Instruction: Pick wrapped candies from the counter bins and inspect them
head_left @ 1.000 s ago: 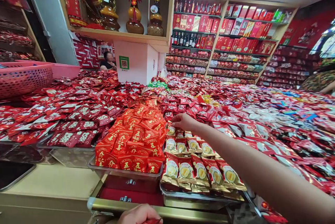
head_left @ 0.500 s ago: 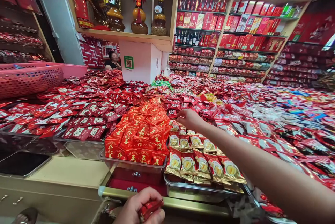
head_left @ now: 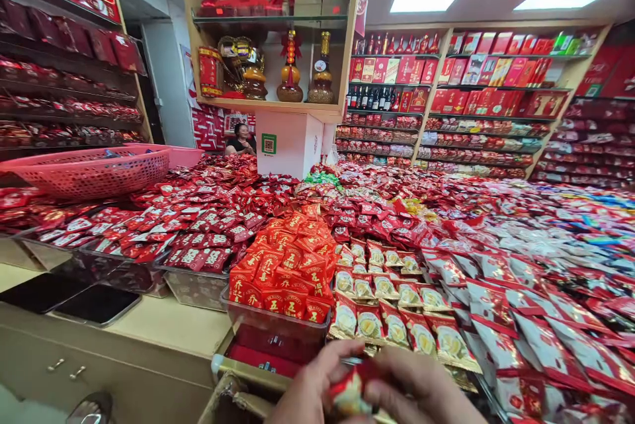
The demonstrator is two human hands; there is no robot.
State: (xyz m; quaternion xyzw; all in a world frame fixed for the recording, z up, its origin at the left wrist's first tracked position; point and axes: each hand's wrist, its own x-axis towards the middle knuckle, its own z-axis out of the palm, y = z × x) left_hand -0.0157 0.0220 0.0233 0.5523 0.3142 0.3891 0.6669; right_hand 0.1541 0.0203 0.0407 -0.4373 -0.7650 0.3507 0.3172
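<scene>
My left hand [head_left: 310,384] and my right hand [head_left: 421,381] are together at the bottom of the view, fingers closed around a small red snack packet [head_left: 350,387] with a pale gold patch. Motion blurs it, and I cannot tell whether more than one is held. Just beyond my hands lie rows of red and gold packets [head_left: 370,325] with a yellow fruit picture. To their left, orange-red packets [head_left: 285,272] are heaped in a clear plastic bin [head_left: 278,318].
Dark red packets [head_left: 198,255] fill bins to the left, and white and red packets [head_left: 501,305] spread to the right. Two dark flat devices [head_left: 99,303] lie on the counter ledge [head_left: 173,328]. A pink basket [head_left: 99,176] stands behind them. A person [head_left: 241,139] sits at the back.
My right hand has drawn back from the far end of the fruit-picture packets to meet my left hand. My left hand has shifted right. The view has tilted up and turned slightly left.
</scene>
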